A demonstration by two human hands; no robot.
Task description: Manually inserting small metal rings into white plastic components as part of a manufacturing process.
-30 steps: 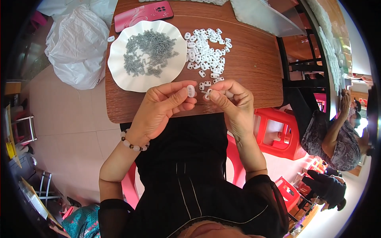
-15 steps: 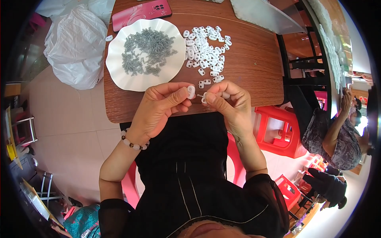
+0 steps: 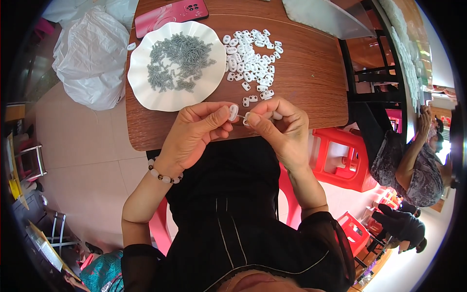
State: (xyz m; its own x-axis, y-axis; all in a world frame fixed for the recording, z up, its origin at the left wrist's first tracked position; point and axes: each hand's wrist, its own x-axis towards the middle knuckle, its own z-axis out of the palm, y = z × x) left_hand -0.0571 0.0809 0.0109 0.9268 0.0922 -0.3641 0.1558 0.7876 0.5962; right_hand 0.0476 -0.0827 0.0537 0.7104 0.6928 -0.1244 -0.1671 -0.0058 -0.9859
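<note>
Just over the table's near edge, my left hand pinches a small white oval plastic piece between thumb and forefinger. Facing it, my right hand grips a second white plastic piece. A thin metal spring bridges the small gap between the two pieces. Something white also shows among my right hand's curled fingers. Beyond my hands a white scalloped plate bears a heap of small grey springs. Right of it lies a loose pile of white two-holed plastic pieces.
A pink phone lies behind the plate on the brown wooden table. Left of the table is a white plastic bag. A red stool stands to the right, with other people farther off.
My right hand has brought its piece slightly left, so the spring's end now meets the piece in my left hand. My left hand is nearly still.
</note>
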